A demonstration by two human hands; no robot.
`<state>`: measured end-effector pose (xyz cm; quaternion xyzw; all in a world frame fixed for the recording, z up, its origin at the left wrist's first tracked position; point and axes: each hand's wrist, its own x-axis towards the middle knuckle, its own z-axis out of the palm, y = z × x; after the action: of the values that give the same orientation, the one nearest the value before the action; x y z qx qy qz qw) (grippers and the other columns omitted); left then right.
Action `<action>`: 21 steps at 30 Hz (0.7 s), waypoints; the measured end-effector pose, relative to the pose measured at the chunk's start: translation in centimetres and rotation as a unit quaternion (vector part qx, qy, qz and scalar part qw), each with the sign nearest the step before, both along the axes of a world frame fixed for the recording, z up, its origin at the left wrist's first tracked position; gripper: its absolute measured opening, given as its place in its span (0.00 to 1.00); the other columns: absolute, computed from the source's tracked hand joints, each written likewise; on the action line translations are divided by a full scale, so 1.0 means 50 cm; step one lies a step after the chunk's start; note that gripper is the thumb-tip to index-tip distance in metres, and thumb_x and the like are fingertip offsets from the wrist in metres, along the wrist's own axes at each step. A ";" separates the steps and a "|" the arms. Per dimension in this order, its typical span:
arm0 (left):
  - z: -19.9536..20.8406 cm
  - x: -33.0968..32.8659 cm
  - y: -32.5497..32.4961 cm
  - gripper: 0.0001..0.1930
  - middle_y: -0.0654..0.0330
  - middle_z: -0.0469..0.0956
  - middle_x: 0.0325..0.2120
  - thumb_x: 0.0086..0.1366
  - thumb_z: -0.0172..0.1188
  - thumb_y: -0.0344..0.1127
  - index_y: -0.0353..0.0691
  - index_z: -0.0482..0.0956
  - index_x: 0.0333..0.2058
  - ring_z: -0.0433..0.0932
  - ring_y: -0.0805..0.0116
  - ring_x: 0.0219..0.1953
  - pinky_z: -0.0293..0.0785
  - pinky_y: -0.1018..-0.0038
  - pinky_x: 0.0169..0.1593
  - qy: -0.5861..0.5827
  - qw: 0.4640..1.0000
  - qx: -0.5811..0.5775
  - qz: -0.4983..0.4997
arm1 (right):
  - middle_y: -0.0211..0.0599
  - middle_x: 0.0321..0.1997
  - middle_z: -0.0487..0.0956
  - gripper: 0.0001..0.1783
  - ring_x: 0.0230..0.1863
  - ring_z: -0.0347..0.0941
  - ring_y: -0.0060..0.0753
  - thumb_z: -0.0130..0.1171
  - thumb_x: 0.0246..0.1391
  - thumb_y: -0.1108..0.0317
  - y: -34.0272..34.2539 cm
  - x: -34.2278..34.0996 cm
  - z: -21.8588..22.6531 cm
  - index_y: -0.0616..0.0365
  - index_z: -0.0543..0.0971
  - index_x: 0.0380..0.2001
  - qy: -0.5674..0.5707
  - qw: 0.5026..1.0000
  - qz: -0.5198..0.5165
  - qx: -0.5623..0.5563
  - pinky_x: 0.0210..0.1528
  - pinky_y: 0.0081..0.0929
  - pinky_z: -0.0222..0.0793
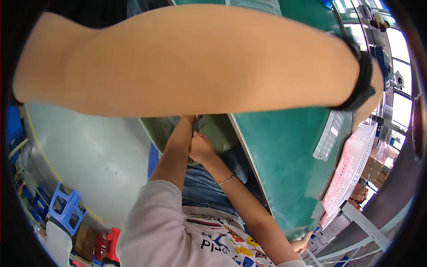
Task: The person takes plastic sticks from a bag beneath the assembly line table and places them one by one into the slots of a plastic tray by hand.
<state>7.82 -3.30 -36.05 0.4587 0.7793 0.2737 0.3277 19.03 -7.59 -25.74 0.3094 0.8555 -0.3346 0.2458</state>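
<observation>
My left hand lies over a dull green padded thing by my lap, its fingers mostly hidden behind another person's large forearm. Just below it, my right hand is closed, a thin bracelet on its wrist. A small dark grey piece shows between my two hands. Its kind is too small to tell, and I cannot see what lies inside my right fist.
The other person's forearm, with a black wristband, crosses close above my hands. A green table stands at right with a clear plastic tray and a white-and-pink basket. Another hand shows lower right. A blue stool stands left.
</observation>
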 end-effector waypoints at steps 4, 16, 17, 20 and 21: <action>-0.018 -0.032 0.043 0.19 0.43 0.79 0.33 0.60 0.52 0.47 0.38 0.81 0.37 0.78 0.48 0.38 0.73 0.61 0.44 -0.002 1.000 0.001 0.008 | 0.50 0.40 0.77 0.17 0.43 0.73 0.52 0.50 0.53 0.59 -0.018 -0.014 -0.005 0.63 0.77 0.35 0.019 0.999 -0.030 0.003 0.50 0.42 0.67; -0.017 0.042 -0.153 0.18 0.44 0.79 0.33 0.60 0.52 0.46 0.38 0.81 0.37 0.78 0.48 0.38 0.72 0.61 0.44 -0.040 0.999 0.002 -0.022 | 0.48 0.45 0.75 0.15 0.48 0.71 0.49 0.55 0.48 0.61 -0.011 -0.012 -0.016 0.62 0.80 0.34 0.012 0.998 -0.053 0.040 0.53 0.41 0.65; -0.024 0.035 -0.154 0.18 0.44 0.79 0.33 0.60 0.52 0.46 0.38 0.81 0.37 0.78 0.48 0.38 0.72 0.61 0.44 -0.040 0.999 -0.002 -0.022 | 0.50 0.48 0.74 0.17 0.50 0.71 0.49 0.53 0.50 0.59 -0.004 -0.035 0.011 0.63 0.79 0.36 -0.049 0.998 -0.030 -0.009 0.54 0.40 0.64; -0.031 0.038 -0.127 0.18 0.44 0.79 0.33 0.60 0.52 0.46 0.39 0.81 0.37 0.78 0.48 0.38 0.72 0.61 0.44 -0.051 0.998 0.002 -0.035 | 0.54 0.49 0.73 0.19 0.51 0.70 0.49 0.51 0.52 0.59 -0.005 -0.013 -0.014 0.64 0.78 0.37 -0.068 0.996 -0.058 -0.014 0.54 0.40 0.64; -0.036 0.042 -0.129 0.18 0.44 0.79 0.33 0.60 0.52 0.46 0.39 0.81 0.37 0.78 0.48 0.38 0.72 0.61 0.44 -0.057 0.998 0.000 -0.040 | 0.56 0.46 0.74 0.18 0.50 0.71 0.49 0.52 0.51 0.60 -0.007 -0.015 -0.010 0.64 0.78 0.37 -0.024 0.995 -0.100 0.020 0.53 0.40 0.65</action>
<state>9.94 -9.75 -37.85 0.4733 0.7405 0.2862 0.3818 18.29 -7.93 -26.22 0.4062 0.8205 -0.3329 0.2258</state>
